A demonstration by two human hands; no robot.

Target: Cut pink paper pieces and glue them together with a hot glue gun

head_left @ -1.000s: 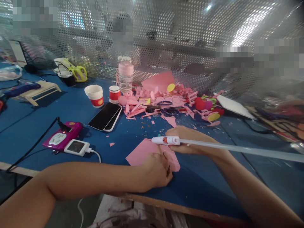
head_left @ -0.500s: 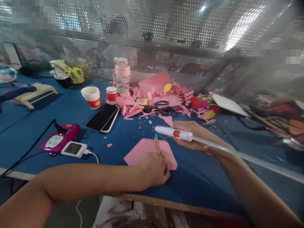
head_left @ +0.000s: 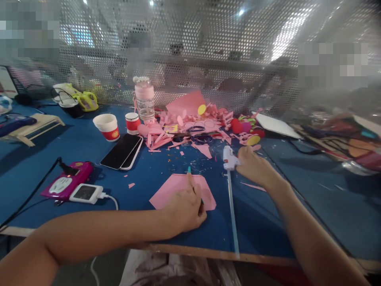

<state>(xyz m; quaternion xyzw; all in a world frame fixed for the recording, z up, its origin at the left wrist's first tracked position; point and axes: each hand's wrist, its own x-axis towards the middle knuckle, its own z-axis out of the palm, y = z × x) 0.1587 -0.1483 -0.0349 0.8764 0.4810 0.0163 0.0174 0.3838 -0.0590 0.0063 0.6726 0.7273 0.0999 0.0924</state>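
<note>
Blue table [head_left: 89, 159], pink paper [head_left: 178, 190], phones [head_left: 122, 151], cups [head_left: 107, 127]

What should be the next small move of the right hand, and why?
Probably let go of the glue gun and draw the right hand back: the gun lies flat on the table beside the pink paper, which the left hand presses down.

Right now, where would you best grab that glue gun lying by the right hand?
Probably the white body of the glue gun, from above and the right: it is the thick end, beside the right hand, while the thin stick trails toward the table edge.
</note>
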